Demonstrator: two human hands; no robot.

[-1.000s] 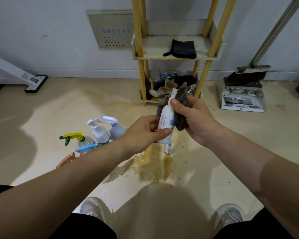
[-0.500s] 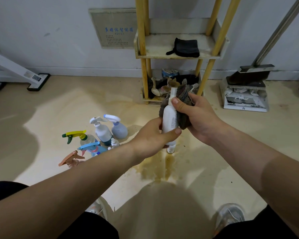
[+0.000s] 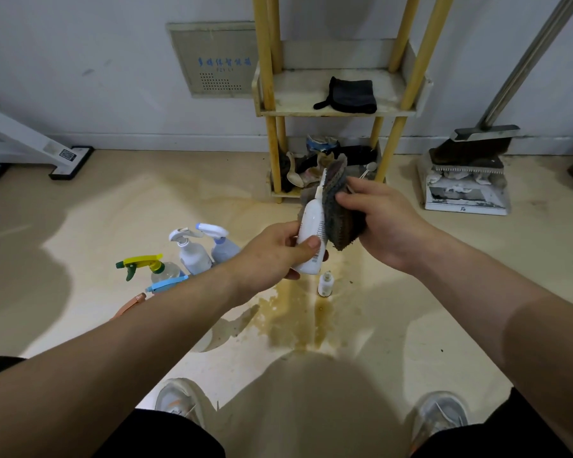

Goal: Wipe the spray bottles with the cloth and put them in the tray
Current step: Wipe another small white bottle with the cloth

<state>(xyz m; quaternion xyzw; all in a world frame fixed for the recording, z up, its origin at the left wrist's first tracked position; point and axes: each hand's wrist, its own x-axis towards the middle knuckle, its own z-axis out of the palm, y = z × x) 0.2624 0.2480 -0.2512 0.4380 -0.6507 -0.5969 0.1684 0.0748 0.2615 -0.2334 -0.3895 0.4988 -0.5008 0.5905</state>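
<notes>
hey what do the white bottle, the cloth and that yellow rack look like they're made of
White bottle: likely plastic, smooth, glossy, with a highlight down its side. Cloth: soft grey fabric, matte, fuzzy at its frayed edge. Rack: round yellow posts, perhaps painted wood or bamboo; unclear which.

White bottle (image 3: 310, 231), grey cloth (image 3: 339, 214)

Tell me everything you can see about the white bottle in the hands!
The white bottle is slim and smooth, plastic by its look, with a narrow white top and a barcode near its bottom. It is held in the air, top up, leaning a little. The left hand grips its lower half, thumb across the front. A grey cloth, held by the right hand, lies against its right side and top.
</notes>
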